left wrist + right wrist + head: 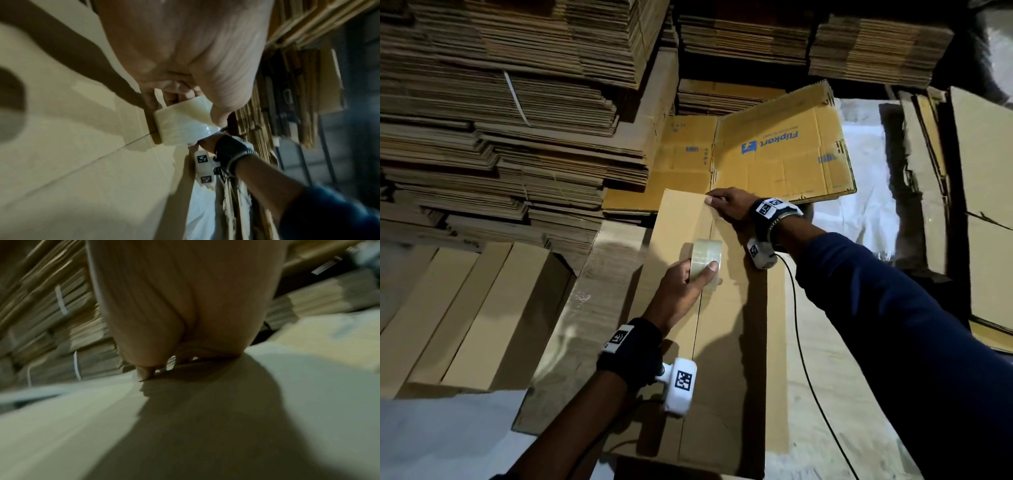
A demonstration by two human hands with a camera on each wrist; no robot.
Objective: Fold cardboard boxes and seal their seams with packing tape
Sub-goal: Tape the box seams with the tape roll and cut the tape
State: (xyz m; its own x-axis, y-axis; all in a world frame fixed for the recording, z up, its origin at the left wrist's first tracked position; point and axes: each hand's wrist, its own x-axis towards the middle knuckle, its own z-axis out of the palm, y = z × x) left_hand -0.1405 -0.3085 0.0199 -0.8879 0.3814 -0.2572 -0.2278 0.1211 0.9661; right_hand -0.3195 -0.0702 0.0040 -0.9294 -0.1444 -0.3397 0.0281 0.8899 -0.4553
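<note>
Head view's got the left hand [681,284] with fingers wrapped round the tape roll [705,257], sitting on the seam mid-box. Right hand [729,205] presses flat fingers at the cardboard box [726,329] far end.

A dark blue sleeve [893,325] covers the right arm, and the left forearm is bare. Each wrist wears a black band [631,349] with a white square-patterned tag, carrying a white camera block [681,387] marked likewise. A thin black cable [804,359] trails from the right wrist unit [760,253], beside a metallic bracelet [779,219].
</note>
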